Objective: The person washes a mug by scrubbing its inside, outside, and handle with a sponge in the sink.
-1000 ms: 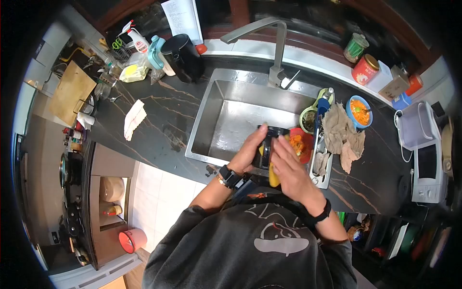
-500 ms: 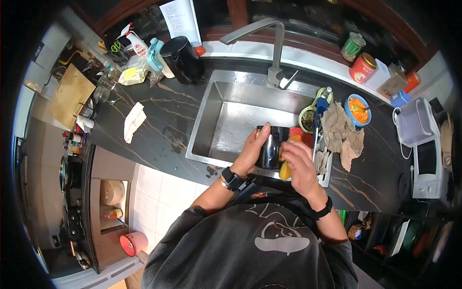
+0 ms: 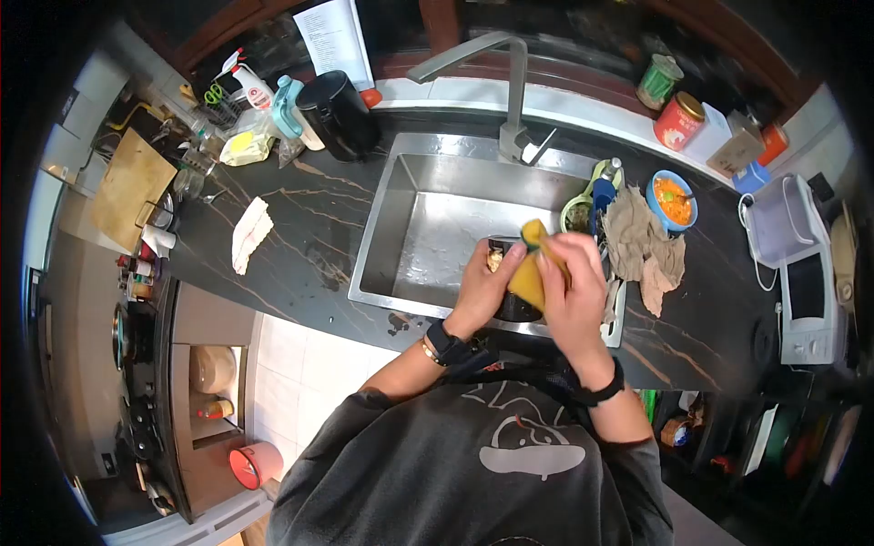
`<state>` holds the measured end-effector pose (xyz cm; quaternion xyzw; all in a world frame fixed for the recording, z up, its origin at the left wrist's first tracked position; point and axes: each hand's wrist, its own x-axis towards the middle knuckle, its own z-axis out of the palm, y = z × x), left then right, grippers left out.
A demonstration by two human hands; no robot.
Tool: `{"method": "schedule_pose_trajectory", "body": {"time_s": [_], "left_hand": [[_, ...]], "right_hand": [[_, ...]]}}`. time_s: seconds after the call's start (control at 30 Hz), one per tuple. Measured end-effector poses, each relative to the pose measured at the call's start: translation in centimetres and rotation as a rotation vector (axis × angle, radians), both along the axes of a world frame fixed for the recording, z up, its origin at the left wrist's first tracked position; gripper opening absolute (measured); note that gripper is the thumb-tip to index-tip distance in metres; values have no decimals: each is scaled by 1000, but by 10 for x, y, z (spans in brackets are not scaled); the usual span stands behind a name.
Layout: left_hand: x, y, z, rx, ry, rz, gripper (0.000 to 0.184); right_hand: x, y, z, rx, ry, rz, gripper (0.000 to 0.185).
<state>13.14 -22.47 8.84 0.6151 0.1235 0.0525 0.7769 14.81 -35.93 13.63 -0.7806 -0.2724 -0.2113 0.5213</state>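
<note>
Over the front right part of the steel sink point(image 3: 371, 264), my left hand point(image 3: 482, 291) is wrapped round a black container point(image 3: 517, 309), partly hidden by both hands. A yellow sponge point(image 3: 528, 280) with a green part is pinched in my right hand point(image 3: 578, 296), in front of the container. Something pale shows beside my left fingers, too small to name. The grey tap point(image 3: 514, 91) stands behind the sink.
Brown cloths point(image 3: 635, 235) lie right of the sink, near a blue bowl point(image 3: 674, 202) of orange food. A green strainer point(image 3: 577, 217) sits at the sink's right corner. Left are a pale cloth point(image 3: 250, 235) and a black canister point(image 3: 339, 116). A white appliance point(image 3: 806, 318) stands far right.
The sponge has come up in my right hand and now shows in front of the black container, which my left hand still holds. The view has shifted slightly.
</note>
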Motion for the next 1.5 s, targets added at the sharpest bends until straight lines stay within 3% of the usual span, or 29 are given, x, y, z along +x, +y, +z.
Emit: {"method": "schedule_pose_trajectory", "body": {"time_s": [0.1, 0.17, 0.27, 0.37, 0.43, 0.53, 0.57, 0.6, 0.63, 0.67, 0.7, 0.77, 0.83, 0.9, 1.0, 1.23, 1.37, 1.43, 1.5], "left_hand": [[5, 2, -6, 95, -42, 4, 41], [4, 8, 1, 114, -80, 21, 41], [1, 14, 10, 156, -88, 67, 42], [2, 17, -15, 249, -98, 65, 42], [2, 15, -24, 310, -139, 43, 42], [-3, 14, -22, -194, -1, -184, 42], [-6, 14, -17, -194, -3, -186, 42], [-9, 15, -10, -443, 65, -252, 43], [-10, 18, -5, -691, 132, -314, 44], [-9, 23, -4, -744, 65, -391, 51], [-8, 24, -2, -746, 65, -382, 51], [-6, 26, 3, -762, 71, -296, 58], [-4, 29, -6, -768, 58, -314, 61], [-5, 28, -9, -731, 25, -297, 61], [-9, 23, -10, -724, 33, -263, 62], [0, 39, -16, -817, -12, -212, 69], [-2, 34, -20, -839, 16, -237, 66], [-1, 31, -19, -860, 22, -253, 65], [0, 30, -16, -826, -23, -233, 64]], "right_hand": [[8, 2, 5, -47, 54, 18, 25], [-10, 5, 3, -152, -141, 24, 28], [-26, 6, -5, -189, -210, 17, 29], [-21, 9, -9, -151, -172, 15, 24], [0, 14, -9, 144, 91, 37, 17], [27, 9, -15, 167, 84, -18, 12], [32, 6, -22, 170, 95, -39, 13], [34, 5, -23, 340, 257, 7, 12], [31, 4, -23, 340, 253, 13, 12], [22, 2, -22, 342, 168, 7, 14], [11, 0, -19, 342, 87, 1, 15], [-14, -1, -6, -50, -36, 161, 25], [-32, 9, -11, -164, -100, 174, 29], [-27, 8, -14, -167, -82, 185, 32], [-1, 11, -10, -20, 190, 147, 34], [-35, 5, -20, -126, 75, 311, 35], [-11, 10, -19, -120, 125, 238, 35], [4, 11, -12, 68, 269, 225, 35], [-7, 9, -10, 16, 212, 195, 33]]}}
